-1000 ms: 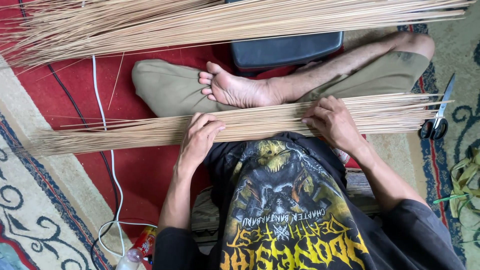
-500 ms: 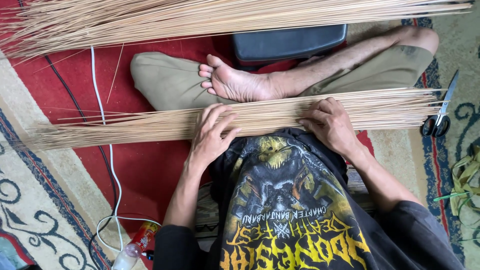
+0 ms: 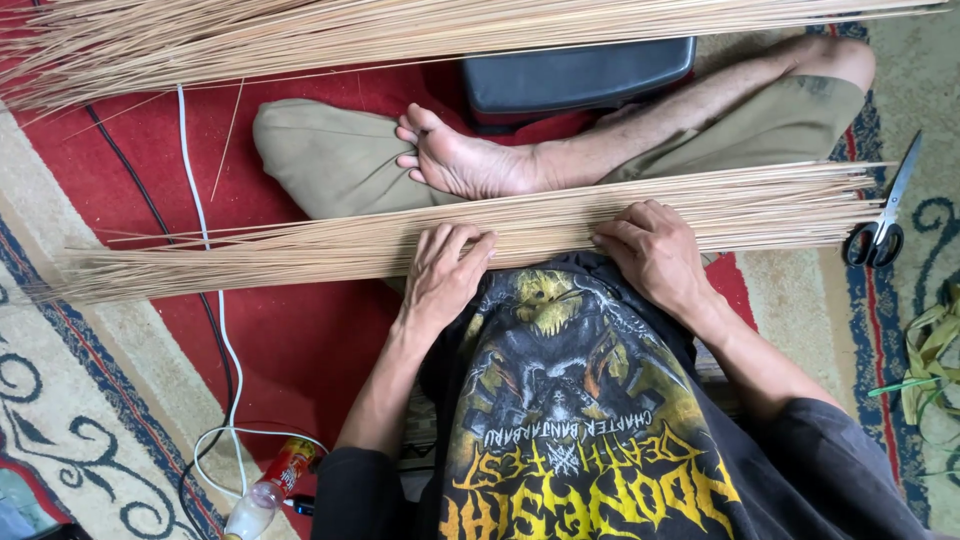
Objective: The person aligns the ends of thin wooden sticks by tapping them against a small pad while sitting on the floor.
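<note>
A long bundle of thin pale sticks [image 3: 300, 255] lies across my lap, running left to right over my crossed legs. My left hand [image 3: 445, 275] rests flat on the sticks near the middle, fingers spread. My right hand [image 3: 650, 250] presses on the same bundle a little to the right, fingers curled over its near edge. My bare foot [image 3: 470, 160] lies just beyond the bundle. A second, larger pile of the same sticks [image 3: 400, 35] stretches along the top of the view.
Scissors with black handles [image 3: 885, 225] lie on the carpet at the right end of the bundle. A dark cushion [image 3: 580, 75] sits beyond my foot. White and black cables [image 3: 205, 300] cross the red carpet. A plastic bottle [image 3: 265, 490] lies at lower left, green strips [image 3: 935, 350] at right.
My left hand has slid to the right along the bundle, closer to my right hand. The right hand has stayed in about the same place.
</note>
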